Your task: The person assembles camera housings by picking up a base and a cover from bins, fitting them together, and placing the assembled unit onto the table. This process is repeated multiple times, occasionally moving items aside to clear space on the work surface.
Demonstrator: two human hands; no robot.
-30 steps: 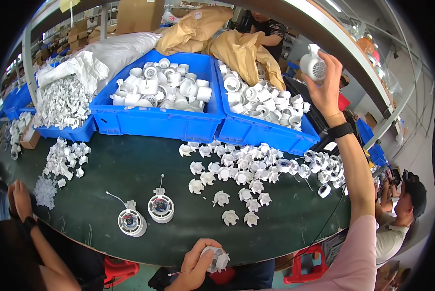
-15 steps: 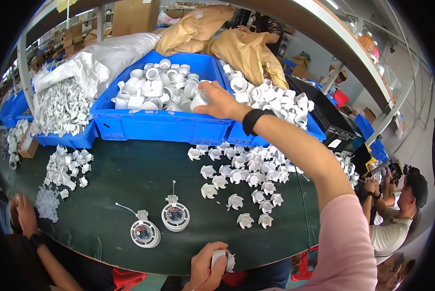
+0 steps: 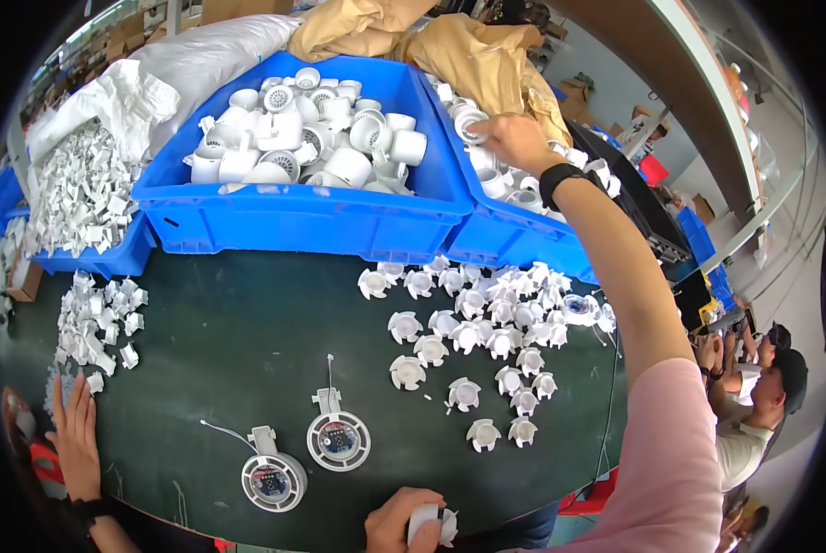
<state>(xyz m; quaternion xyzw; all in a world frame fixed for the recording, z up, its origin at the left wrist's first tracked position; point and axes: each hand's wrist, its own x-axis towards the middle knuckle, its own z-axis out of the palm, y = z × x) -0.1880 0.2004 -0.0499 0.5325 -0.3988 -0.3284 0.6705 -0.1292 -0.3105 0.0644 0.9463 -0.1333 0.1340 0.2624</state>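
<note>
At the near table edge, my left hand [image 3: 392, 523] is closed around a white plastic cup [image 3: 422, 519] with a white vaned piece [image 3: 449, 528] at its right side. My right arm stretches up to the right blue bin [image 3: 523, 241]. There my right hand [image 3: 519, 143] has its bent fingers at the edge of a white round plastic part [image 3: 469, 123] among similar ones; the fingertips are partly hidden. Several loose white vaned pieces [image 3: 465, 336] are spread below that bin. Left of my left hand lie two white round units [image 3: 338, 441] with circuit boards inside and thin wires.
A large blue bin [image 3: 302, 221] of white cups stands at the back. Small white clips [image 3: 90, 198] fill a blue tray at left, with more clips [image 3: 86, 332] before it. Another person's hand [image 3: 76, 442] rests at the left table edge. A shelf beam [image 3: 698, 101] crosses the upper right.
My right hand has moved right from the large bin's white cups to the right bin. My left hand keeps its hold. The neighbour's hand has come flat onto the table.
</note>
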